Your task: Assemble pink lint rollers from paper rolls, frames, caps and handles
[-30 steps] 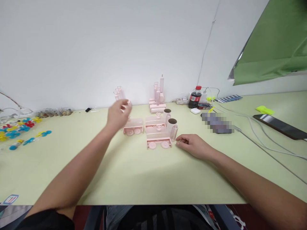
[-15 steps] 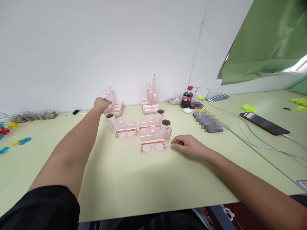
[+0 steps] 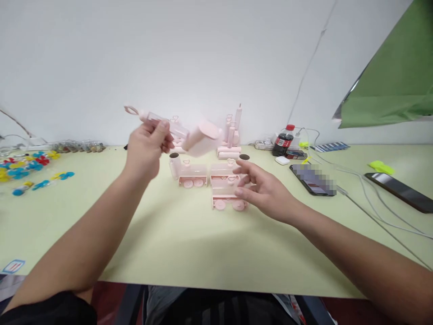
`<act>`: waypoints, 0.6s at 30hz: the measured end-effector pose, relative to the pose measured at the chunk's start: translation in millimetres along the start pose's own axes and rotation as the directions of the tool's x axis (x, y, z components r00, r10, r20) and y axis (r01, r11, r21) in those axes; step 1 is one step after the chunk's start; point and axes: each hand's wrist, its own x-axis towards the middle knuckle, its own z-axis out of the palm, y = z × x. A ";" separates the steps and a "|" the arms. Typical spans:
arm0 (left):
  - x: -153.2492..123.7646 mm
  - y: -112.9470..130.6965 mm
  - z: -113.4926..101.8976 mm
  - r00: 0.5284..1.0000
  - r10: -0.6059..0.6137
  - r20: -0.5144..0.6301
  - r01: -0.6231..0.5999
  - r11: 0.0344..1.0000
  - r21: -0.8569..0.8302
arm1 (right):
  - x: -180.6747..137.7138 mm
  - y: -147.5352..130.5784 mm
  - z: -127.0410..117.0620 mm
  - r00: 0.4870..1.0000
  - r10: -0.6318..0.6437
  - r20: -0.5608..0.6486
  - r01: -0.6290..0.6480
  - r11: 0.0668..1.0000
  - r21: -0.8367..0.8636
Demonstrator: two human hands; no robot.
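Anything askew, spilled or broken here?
Nothing visibly spilled. Slightly odd: the green sheet at upper right hangs with a slanted edge, a silvery strip showing along it, so it looks loosely hung. The pink toy in the left hand is blurred; I can't judge damage there.

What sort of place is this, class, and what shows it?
Probably an indoor workroom: a pale green table stands against a plain wall, with similar pink wheeled pieces grouped on it and small coloured pieces spread at the left.
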 end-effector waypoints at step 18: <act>-42.5 -40.3 -54.1 0.877 -0.389 -0.283 0.175 0.806 -0.565 | 108.4 -44.3 58.7 0.933 -0.091 0.348 0.260 0.838 -0.479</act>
